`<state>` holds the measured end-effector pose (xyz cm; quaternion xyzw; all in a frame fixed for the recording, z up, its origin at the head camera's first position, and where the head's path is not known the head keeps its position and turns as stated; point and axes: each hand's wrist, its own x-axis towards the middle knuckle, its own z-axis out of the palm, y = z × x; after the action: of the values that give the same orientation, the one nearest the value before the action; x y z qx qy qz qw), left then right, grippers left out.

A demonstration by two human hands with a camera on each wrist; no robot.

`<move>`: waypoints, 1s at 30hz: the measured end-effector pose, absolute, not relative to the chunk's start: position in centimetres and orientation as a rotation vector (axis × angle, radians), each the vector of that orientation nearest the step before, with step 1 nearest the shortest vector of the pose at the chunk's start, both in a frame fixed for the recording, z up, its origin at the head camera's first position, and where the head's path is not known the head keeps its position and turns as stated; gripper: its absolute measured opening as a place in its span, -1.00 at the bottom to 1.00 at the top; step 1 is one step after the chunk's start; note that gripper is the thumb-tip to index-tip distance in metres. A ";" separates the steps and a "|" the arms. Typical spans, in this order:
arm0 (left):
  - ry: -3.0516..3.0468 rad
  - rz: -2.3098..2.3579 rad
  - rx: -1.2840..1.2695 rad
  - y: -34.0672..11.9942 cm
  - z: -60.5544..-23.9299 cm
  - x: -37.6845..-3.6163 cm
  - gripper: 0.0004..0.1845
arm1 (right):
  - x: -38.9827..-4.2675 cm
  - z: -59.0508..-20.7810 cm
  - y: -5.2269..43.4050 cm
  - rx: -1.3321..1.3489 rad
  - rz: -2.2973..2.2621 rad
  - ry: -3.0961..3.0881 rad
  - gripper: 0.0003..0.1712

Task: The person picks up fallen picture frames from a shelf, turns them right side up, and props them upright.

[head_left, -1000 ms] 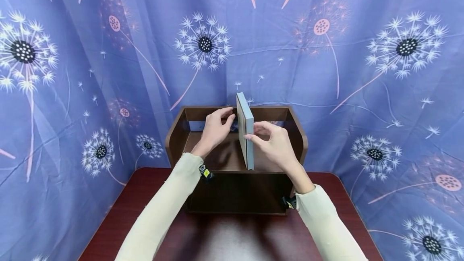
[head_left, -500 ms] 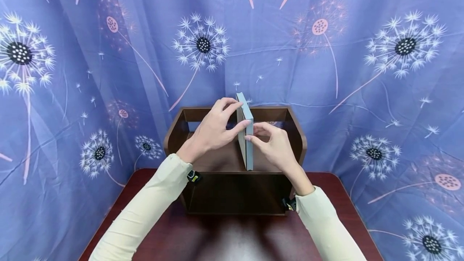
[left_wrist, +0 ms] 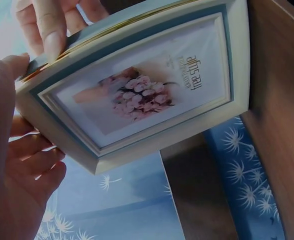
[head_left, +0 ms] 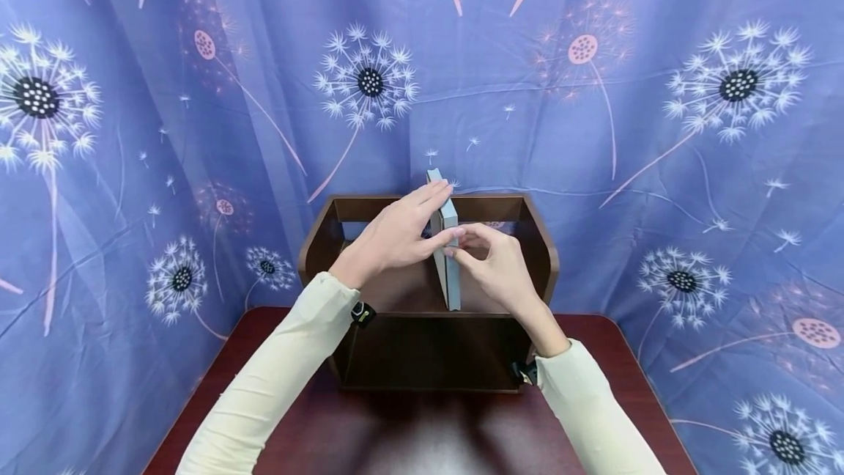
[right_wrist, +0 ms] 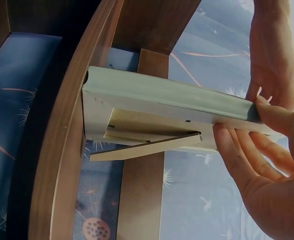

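Note:
A picture frame [head_left: 445, 277], pale with blue-grey sides, stands upright and edge-on on the upper shelf of a brown wooden rack [head_left: 395, 314]. Its front, with a photo of pink flowers under glass, shows in the left wrist view. Behind it, a support leg [right_wrist: 142, 150] is swung partly out from the back. My left hand [head_left: 395, 237] holds the frame's near upper corner, fingers over the top edge and thumb at the near side. Lower on that near edge, my right hand [head_left: 497, 262] pinches the frame between thumb and fingers.
The rack stands on a dark red table [head_left: 428, 431], with a lower compartment [head_left: 428, 354] under the shelf. Raised side panels [head_left: 543, 248] flank the shelf. A blue curtain [head_left: 264, 94] with dandelion prints hangs behind and at both sides.
My left hand has come from beside the frame's left face onto its upper corner. The frame's top has shifted slightly left. My right hand has kept its pinch almost in place.

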<state>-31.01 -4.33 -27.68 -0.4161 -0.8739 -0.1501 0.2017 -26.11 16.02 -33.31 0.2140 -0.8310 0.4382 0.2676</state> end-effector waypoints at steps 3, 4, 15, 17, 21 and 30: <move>-2.430 -0.429 -1.159 -4.5 -27.9 -30.9 -0.20 | -26.0 -33.3 16.1 0.599 1.201 -2.254 -0.69; -2.423 -0.430 -1.161 -4.5 -27.9 -30.9 -0.21 | -25.9 -33.3 16.2 0.608 1.215 -2.254 -0.70; -2.408 -0.424 -1.174 -4.0 -28.0 -31.0 -0.20 | -27.6 -35.4 17.6 0.547 1.153 -2.193 -0.80; -2.407 -0.428 -1.173 -4.0 -28.1 -31.0 -0.20 | -28.4 -36.4 17.3 0.533 1.095 -2.207 -0.79; -2.392 -0.431 -1.175 -4.1 -28.2 -31.0 -0.20 | -29.7 -37.9 16.6 0.506 1.019 -2.250 -0.73; -2.362 -0.451 -1.196 -3.9 -28.3 -31.0 -0.21 | -31.1 -39.1 15.2 0.471 0.859 -2.136 -0.89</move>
<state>-31.04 -3.94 -28.25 -0.4339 -0.8566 -0.1635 0.2261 -31.11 15.22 -39.11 0.1849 -0.8387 0.3373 0.3855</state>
